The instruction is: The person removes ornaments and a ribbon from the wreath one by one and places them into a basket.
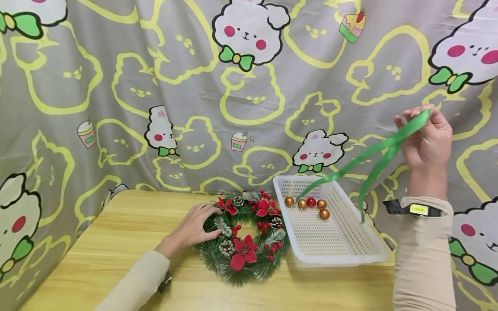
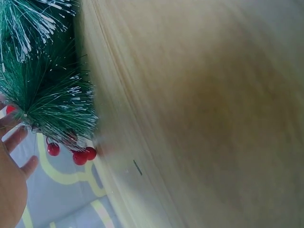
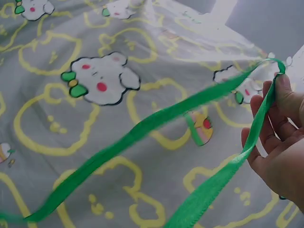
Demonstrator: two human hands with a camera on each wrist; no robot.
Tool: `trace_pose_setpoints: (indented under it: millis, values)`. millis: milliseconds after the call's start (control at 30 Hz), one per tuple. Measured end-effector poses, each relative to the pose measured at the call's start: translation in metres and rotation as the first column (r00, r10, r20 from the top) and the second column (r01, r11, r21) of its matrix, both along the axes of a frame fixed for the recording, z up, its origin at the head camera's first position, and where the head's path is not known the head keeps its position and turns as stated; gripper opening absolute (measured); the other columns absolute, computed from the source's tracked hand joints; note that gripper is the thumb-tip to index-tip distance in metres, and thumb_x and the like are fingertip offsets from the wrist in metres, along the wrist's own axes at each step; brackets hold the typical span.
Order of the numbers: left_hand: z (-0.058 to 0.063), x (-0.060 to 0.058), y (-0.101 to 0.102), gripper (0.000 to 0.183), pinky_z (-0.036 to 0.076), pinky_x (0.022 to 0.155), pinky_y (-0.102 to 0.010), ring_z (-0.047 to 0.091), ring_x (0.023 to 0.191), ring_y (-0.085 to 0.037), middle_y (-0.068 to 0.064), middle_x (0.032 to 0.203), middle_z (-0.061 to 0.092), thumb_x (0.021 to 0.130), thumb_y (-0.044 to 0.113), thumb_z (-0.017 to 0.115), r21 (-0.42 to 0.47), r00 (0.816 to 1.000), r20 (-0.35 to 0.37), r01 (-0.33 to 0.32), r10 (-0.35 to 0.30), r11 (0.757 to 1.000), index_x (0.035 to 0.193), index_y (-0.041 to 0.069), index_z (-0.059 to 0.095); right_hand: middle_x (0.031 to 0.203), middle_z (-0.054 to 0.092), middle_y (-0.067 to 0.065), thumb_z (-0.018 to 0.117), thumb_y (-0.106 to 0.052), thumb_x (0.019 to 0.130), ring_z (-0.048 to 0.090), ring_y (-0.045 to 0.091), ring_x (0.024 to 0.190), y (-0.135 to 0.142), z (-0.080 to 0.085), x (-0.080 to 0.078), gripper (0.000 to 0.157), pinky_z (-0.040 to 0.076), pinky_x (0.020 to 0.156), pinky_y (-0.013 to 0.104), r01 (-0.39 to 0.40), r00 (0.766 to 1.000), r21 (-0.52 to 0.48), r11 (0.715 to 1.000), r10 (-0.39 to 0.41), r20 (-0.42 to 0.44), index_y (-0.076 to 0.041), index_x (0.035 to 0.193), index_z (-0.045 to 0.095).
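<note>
My right hand [image 1: 428, 138] is raised above the right side of the table and pinches a green ribbon [image 1: 373, 149] near its middle. Two lengths of the ribbon hang down toward the white basket, and the right wrist view shows it between thumb and fingers [image 3: 280, 128]. On the table lies a green wreath [image 1: 256, 268] with red flowers, pine cones and red berries. My left hand [image 1: 196, 226] rests on the wreath's left side, fingers spread over the needles. In the left wrist view part of that hand [image 2: 12, 166] shows beside the wreath's needles [image 2: 57, 95].
A white plastic basket [image 1: 330, 259] stands right of the wreath, with several gold balls [image 1: 324, 214] and a red ball [image 1: 311, 201] inside. The wooden table [image 1: 116, 233] runs back to a grey curtain [image 1: 202, 99] with a rabbit print.
</note>
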State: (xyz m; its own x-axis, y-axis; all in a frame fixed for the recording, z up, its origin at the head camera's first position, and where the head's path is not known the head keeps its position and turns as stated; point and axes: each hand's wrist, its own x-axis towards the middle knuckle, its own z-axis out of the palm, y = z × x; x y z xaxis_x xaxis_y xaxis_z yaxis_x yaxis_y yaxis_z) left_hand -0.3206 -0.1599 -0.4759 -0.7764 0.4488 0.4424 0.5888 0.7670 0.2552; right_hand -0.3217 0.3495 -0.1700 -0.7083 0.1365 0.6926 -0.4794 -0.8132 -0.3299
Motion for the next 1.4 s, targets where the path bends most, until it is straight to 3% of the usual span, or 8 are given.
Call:
trace_pose_setpoints:
  millis: [167,333,467,733,800,1033,1267,1400]
  values:
    - [0.002,0.0,-0.001,0.058,0.032,0.105,-0.05,0.042,0.123,-0.021,0.004,0.128,0.053,0.078,0.063,0.059,0.009,1.0,0.008,-0.002,0.002,1.0,0.123,0.026,0.055,0.074,0.061,0.028,0.043,0.007,0.093,0.063,0.039,0.075,-0.002,0.004,0.006,0.018,0.051,0.075,0.048,0.069,0.997,0.032,0.997,-0.068,-0.032,0.019,0.081,0.051]
    - [0.003,-0.001,-0.001,0.057,0.031,0.105,-0.05,0.043,0.122,-0.021,0.004,0.125,0.054,0.078,0.06,0.062,0.017,1.0,-0.002,0.005,-0.005,1.0,0.122,0.025,0.056,0.082,0.065,0.026,0.043,0.01,0.092,0.065,0.034,0.079,-0.011,-0.013,-0.002,0.018,0.054,0.077,0.038,0.066,0.998,0.309,0.949,-0.069,-0.004,0.018,0.087,0.058]
    - [0.002,-0.001,-0.001,0.057,0.03,0.106,-0.05,0.042,0.124,-0.021,0.003,0.128,0.054,0.078,0.061,0.061,0.013,1.0,0.001,0.004,-0.004,1.0,0.123,0.025,0.056,0.088,0.069,0.016,0.042,0.01,0.094,0.067,0.022,0.081,-0.021,-0.034,-0.011,0.021,0.055,0.073,0.026,0.031,0.996,0.615,0.788,-0.073,0.043,0.011,0.097,0.062]
    - [-0.001,0.0,-0.001,0.058,0.03,0.106,-0.051,0.041,0.126,-0.022,0.003,0.13,0.052,0.079,0.062,0.059,0.013,1.0,0.023,-0.002,0.002,1.0,0.124,0.027,0.055,0.091,0.066,-0.002,0.056,-0.008,0.093,0.057,0.015,0.091,-0.064,-0.052,-0.021,0.017,0.048,0.081,0.02,0.19,0.962,0.953,0.237,-0.238,-0.133,0.004,0.1,0.065]
    - [-0.001,0.0,-0.001,0.057,0.03,0.105,-0.051,0.041,0.125,-0.021,0.004,0.129,0.053,0.079,0.062,0.059,0.017,1.0,0.019,0.0,0.0,1.0,0.123,0.026,0.055,0.092,0.064,-0.002,0.058,-0.011,0.092,0.055,0.018,0.09,-0.074,-0.052,-0.02,0.017,0.048,0.077,0.021,0.206,0.959,0.961,0.186,-0.232,-0.161,0.004,0.099,0.065]
    - [0.0,-0.001,-0.001,0.057,0.031,0.105,-0.05,0.042,0.124,-0.02,0.004,0.129,0.053,0.079,0.062,0.059,0.021,1.0,0.01,0.0,-0.001,1.0,0.123,0.027,0.055,0.093,0.062,-0.001,0.058,-0.013,0.093,0.055,0.017,0.089,-0.074,-0.053,-0.027,0.021,0.047,0.079,0.022,0.161,0.961,0.968,0.193,-0.256,-0.108,0.005,0.101,0.063]
    - [0.001,-0.001,0.0,0.057,0.031,0.105,-0.051,0.042,0.124,-0.021,0.002,0.131,0.053,0.079,0.061,0.06,0.025,1.0,0.021,0.004,-0.004,1.0,0.123,0.026,0.055,0.094,0.068,-0.005,0.062,-0.028,0.09,0.06,0.012,0.098,-0.031,-0.077,-0.042,0.029,0.044,0.09,0.026,-0.018,0.932,0.995,-0.093,-0.361,-0.017,0.0,0.1,0.066]
    - [0.0,0.0,0.0,0.058,0.029,0.107,-0.053,0.04,0.127,-0.024,0.0,0.134,0.051,0.079,0.062,0.06,0.022,1.0,0.032,-0.001,0.001,1.0,0.124,0.026,0.055,0.094,0.068,-0.002,0.062,-0.027,0.09,0.061,0.013,0.096,-0.016,-0.088,-0.049,0.034,0.045,0.094,0.036,-0.079,0.925,0.978,-0.193,-0.379,0.0,0.003,0.106,0.064]
